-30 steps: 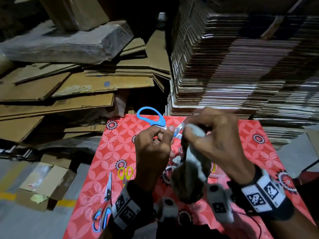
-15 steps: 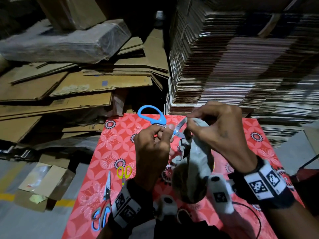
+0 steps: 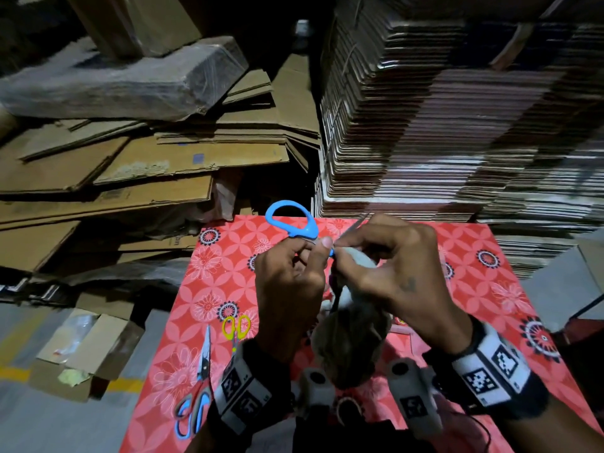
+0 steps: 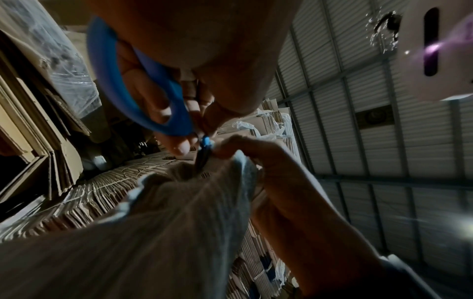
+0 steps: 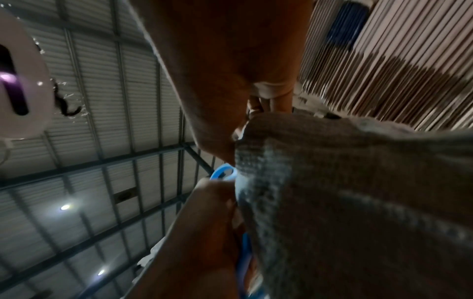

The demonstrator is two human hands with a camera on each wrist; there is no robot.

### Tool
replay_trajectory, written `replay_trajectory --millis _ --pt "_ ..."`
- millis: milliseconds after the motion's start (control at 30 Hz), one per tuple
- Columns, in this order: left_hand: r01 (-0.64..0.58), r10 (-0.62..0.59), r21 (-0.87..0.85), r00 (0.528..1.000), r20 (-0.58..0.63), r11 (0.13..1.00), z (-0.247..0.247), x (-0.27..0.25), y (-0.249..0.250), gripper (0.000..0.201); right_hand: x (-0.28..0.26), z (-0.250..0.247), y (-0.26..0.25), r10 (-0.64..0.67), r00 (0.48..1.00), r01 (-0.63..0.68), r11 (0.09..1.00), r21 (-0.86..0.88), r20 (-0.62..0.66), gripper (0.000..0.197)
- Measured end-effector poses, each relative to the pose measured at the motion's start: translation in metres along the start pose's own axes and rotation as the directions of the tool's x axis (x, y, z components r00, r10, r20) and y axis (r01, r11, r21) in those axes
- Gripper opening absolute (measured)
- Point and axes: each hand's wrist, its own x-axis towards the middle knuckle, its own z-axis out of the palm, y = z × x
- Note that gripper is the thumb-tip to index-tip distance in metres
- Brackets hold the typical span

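Observation:
My left hand point(image 3: 291, 282) grips blue-handled scissors point(image 3: 291, 220) above a red floral mat point(image 3: 209, 289); one handle loop sticks up past my fingers. My right hand point(image 3: 389, 266) pinches the top of a grey cloth point(image 3: 353, 331) that hangs down between my wrists. The blade tip point(image 3: 361, 220) shows above my right fingers. In the left wrist view the blue scissors point(image 4: 143, 87) meet the grey cloth point(image 4: 184, 202) where my right hand point(image 4: 256, 153) holds it. The right wrist view shows the cloth point(image 5: 358, 192) close up, with a blue handle point(image 5: 222, 172) beside it.
On the mat's left lie small yellow-handled scissors point(image 3: 236, 328) and a pair with blue-grey handles point(image 3: 196, 397). Flattened cardboard sheets point(image 3: 130, 171) pile up at the left, and a tall stack of folded cartons point(image 3: 457, 125) rises behind. A small open box point(image 3: 81, 348) sits on the grey floor.
Both hands have risen and moved away from me with the scissors and cloth. My right hand has closed in on my left, and the blades now reach across under my right fingers.

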Motion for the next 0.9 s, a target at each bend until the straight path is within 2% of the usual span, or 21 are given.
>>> replay_trajectory --millis 200,367,467,600,667,800,900 --pt "0.022 -0.022 -0.013 1.0 0.022 1.0 0.0 0.002 -0.001 0.039 0.013 -0.01 0.021 0.095 0.979 -0.089 0.995 0.041 -0.182 0.016" --pt "0.09 -0.087 -0.069 0.995 0.056 0.993 -0.002 0.0 -0.001 0.043 -0.001 -0.003 0.013 -0.002 0.999 0.003 1.0 0.016 -0.054 0.021" --pt "0.152 -0.145 -0.095 0.986 0.079 0.984 0.0 0.003 -0.003 0.042 0.008 -0.012 0.022 0.057 0.992 -0.054 0.998 0.027 -0.11 0.02" --pt "0.15 -0.142 -0.102 0.986 0.084 0.983 0.0 0.003 -0.005 0.04 0.007 -0.01 0.024 0.055 0.978 -0.057 0.998 -0.002 -0.202 0.02" --pt "0.166 -0.156 -0.123 0.984 0.089 0.978 -0.001 0.003 -0.008 0.041 0.0 -0.004 0.018 0.013 0.98 -0.023 0.999 -0.049 -0.196 0.019" --pt "0.179 -0.166 -0.116 0.979 0.115 0.977 -0.002 0.002 -0.008 0.041 -0.004 -0.002 0.011 -0.032 0.997 0.027 0.996 -0.086 -0.066 0.02" --pt "0.205 -0.19 -0.121 0.974 0.126 0.971 -0.001 0.001 -0.009 0.041 0.01 -0.016 0.025 0.033 0.985 -0.045 0.997 -0.069 -0.172 0.02"
